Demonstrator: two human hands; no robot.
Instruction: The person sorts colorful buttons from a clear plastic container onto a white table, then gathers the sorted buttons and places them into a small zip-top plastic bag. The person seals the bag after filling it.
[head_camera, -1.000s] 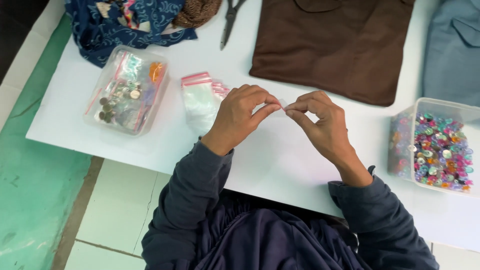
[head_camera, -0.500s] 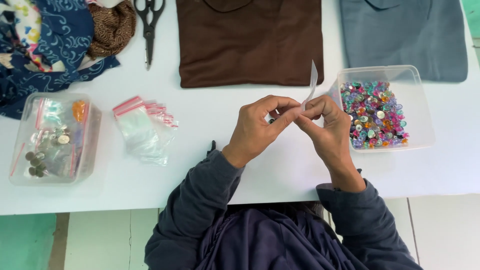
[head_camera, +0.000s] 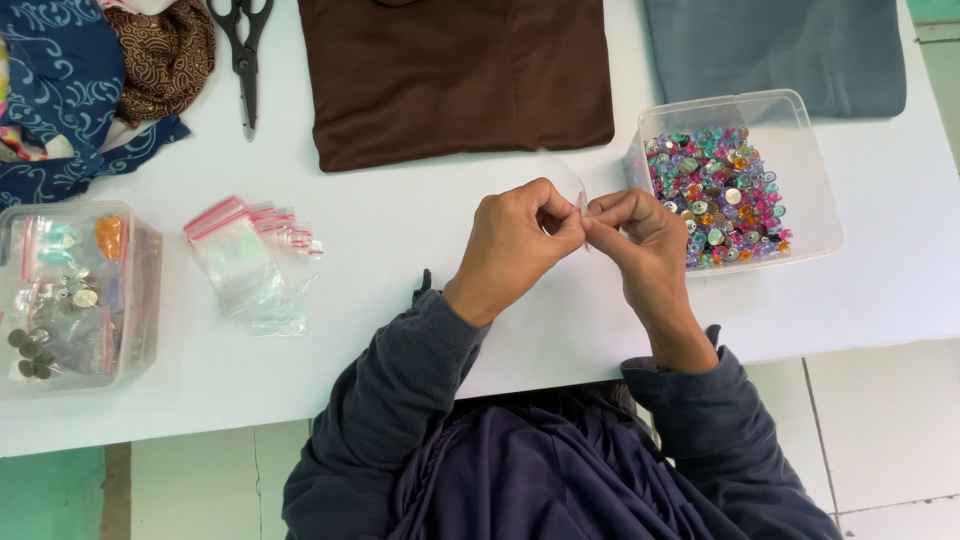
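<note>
Over the white table (head_camera: 420, 240), my left hand (head_camera: 515, 245) and my right hand (head_camera: 640, 240) meet fingertip to fingertip, both pinching a small clear zip bag (head_camera: 578, 195) with a red strip. The bag is thin and mostly hidden by my fingers. Just to the right of my right hand stands a clear plastic box (head_camera: 800, 180) filled with several colourful shiny buttons (head_camera: 715, 190). A pile of empty clear zip bags (head_camera: 250, 265) lies on the table to the left of my left hand.
A second clear box (head_camera: 135, 300) with filled bags sits at the left edge. Black scissors (head_camera: 243, 45), patterned blue and brown cloths (head_camera: 90, 80), a folded brown garment (head_camera: 460, 75) and a grey-blue garment (head_camera: 780, 50) lie along the far side.
The view has shifted, so everything sits further right and lower than before. My hands stay together on the small bag, which now stands less upright between the fingers.
</note>
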